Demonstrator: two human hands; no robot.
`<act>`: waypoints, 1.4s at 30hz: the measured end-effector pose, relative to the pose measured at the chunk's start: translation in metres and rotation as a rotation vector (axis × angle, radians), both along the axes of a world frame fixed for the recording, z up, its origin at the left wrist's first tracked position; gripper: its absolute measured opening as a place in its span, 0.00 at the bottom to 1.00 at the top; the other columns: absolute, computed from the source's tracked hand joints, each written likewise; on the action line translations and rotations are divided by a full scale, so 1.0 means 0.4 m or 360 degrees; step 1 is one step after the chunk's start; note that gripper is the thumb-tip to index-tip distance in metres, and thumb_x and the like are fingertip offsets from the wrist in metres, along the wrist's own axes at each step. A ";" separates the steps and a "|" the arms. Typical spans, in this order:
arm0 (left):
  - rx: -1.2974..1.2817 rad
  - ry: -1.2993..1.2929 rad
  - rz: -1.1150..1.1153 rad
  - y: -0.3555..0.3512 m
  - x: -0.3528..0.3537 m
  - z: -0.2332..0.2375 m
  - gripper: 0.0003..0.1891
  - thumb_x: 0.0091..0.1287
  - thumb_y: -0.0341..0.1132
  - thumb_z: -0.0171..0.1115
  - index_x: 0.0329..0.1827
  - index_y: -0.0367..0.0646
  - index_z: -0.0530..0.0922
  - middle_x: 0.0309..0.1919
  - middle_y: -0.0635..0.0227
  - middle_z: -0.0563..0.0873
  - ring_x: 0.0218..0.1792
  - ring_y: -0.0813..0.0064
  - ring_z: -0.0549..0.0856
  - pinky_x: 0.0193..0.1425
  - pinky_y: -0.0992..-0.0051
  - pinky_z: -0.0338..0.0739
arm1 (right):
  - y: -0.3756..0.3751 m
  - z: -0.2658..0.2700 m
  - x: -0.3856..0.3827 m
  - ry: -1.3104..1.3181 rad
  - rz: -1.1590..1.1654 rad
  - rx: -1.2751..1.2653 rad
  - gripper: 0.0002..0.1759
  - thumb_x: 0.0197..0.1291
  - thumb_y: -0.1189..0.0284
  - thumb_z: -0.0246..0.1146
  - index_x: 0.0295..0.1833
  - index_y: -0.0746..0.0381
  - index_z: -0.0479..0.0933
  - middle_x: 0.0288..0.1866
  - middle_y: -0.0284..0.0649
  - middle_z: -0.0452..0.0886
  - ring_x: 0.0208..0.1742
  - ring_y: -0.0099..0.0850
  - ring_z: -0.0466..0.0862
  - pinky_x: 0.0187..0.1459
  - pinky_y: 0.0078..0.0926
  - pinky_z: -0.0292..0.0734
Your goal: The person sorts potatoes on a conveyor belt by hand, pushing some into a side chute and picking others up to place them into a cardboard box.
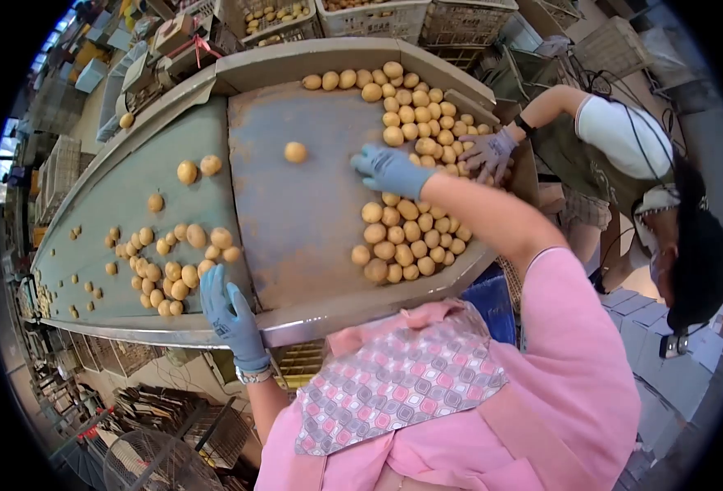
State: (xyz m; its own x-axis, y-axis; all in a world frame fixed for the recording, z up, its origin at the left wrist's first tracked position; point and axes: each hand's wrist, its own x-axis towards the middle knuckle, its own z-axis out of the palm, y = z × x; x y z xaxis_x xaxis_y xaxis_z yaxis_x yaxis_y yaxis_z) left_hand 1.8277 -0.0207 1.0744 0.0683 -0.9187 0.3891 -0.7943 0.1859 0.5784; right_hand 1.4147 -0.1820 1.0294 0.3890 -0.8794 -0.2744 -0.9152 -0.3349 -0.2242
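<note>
The blue-gloved right hand point(390, 170) lies flat on the worn grey belt point(312, 221), grip spread and empty. It touches the heap of small round yellow fruits point(411, 237) along the belt's right edge. A lone yellow fruit point(295, 151) lies just left of its fingertips, with bare belt around it. The blue-gloved left hand point(229, 311), grip also spread and empty, rests at the near rim. A co-worker's grey-gloved hand point(488, 151) is in the heap.

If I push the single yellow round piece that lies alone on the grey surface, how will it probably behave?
The lone piece is round and rests on the bare grey surface, so it would probably roll freely. It is likely firm, not floppy: those in the pile keep their round shape though packed together.
</note>
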 end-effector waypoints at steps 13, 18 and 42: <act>0.0091 -0.0054 -0.0485 -0.040 -0.117 0.170 0.21 0.77 0.27 0.64 0.72 0.37 0.83 0.72 0.52 0.85 0.78 0.45 0.77 0.82 0.49 0.70 | 0.177 0.121 -0.394 -0.0830 -0.1406 -0.0967 0.19 0.77 0.71 0.67 0.69 0.65 0.82 0.59 0.43 0.90 0.58 0.34 0.89 0.61 0.33 0.84; 0.0065 -0.0403 -0.1230 -0.197 -0.387 0.191 0.24 0.74 0.30 0.67 0.74 0.47 0.83 0.72 0.49 0.83 0.74 0.42 0.79 0.79 0.49 0.75 | 0.670 -0.087 -0.653 -0.0472 -0.2043 -0.1258 0.23 0.75 0.82 0.59 0.73 0.62 0.81 0.66 0.45 0.87 0.64 0.40 0.87 0.65 0.39 0.84; 0.0120 -0.1074 -0.1507 -0.115 -0.373 0.119 0.18 0.71 0.40 0.74 0.63 0.53 0.85 0.63 0.66 0.87 0.64 0.57 0.85 0.68 0.53 0.79 | 1.491 -0.475 -0.432 0.0189 -0.1298 -0.0330 0.14 0.62 0.71 0.68 0.53 0.53 0.91 0.47 0.41 0.91 0.50 0.44 0.90 0.55 0.44 0.84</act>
State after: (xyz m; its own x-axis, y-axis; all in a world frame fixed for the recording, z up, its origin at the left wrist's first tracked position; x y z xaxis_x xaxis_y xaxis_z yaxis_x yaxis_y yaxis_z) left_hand 1.6785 -0.0667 1.1221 -0.8574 -0.5139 0.0271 -0.5071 0.8526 0.1261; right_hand 1.2418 0.4145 0.8396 -0.4098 -0.9091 -0.0756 -0.9016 0.4162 -0.1180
